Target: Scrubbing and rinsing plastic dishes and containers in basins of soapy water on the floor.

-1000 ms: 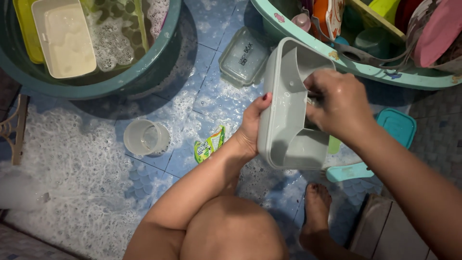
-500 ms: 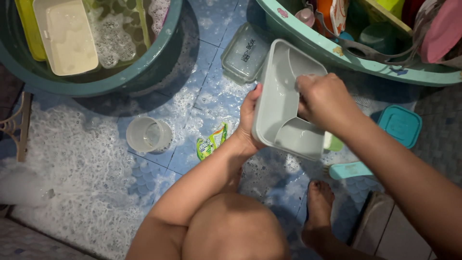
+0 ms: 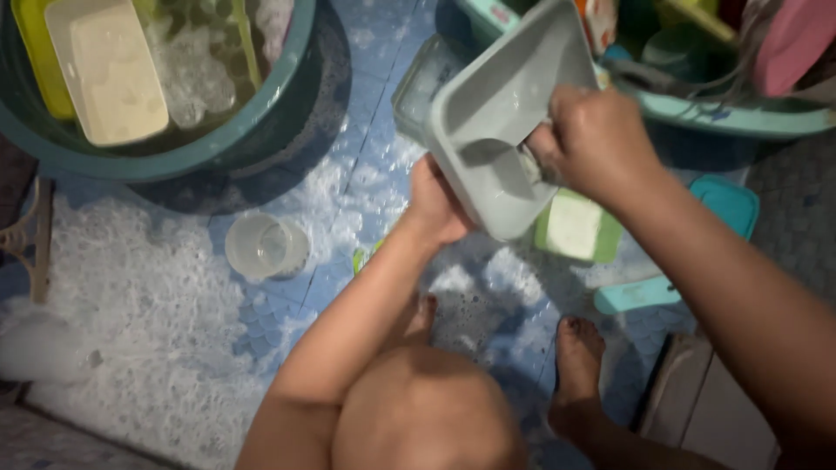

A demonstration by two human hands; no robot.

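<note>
A grey plastic lunch box (image 3: 496,104) with divided compartments is tilted up in front of me. My left hand (image 3: 435,204) grips its lower left edge. My right hand (image 3: 592,139) is pressed into the box's inside, fingers closed on something small that I cannot make out. Under the box on the wet floor sits a green and white container (image 3: 575,226). A clear plastic lid (image 3: 418,83) lies partly hidden behind the box.
A dark green basin (image 3: 218,144) of soapy water holds a cream tray (image 3: 104,70) at top left. A teal basin (image 3: 723,117) of dishes is at top right. A clear cup (image 3: 266,246) stands in foam; teal lids (image 3: 727,204) lie at right. My feet (image 3: 570,374) are below.
The lunch box has been lifted and turned further up toward the teal basin. Both hands moved up with it, uncovering the green and white container and hiding the sachet.
</note>
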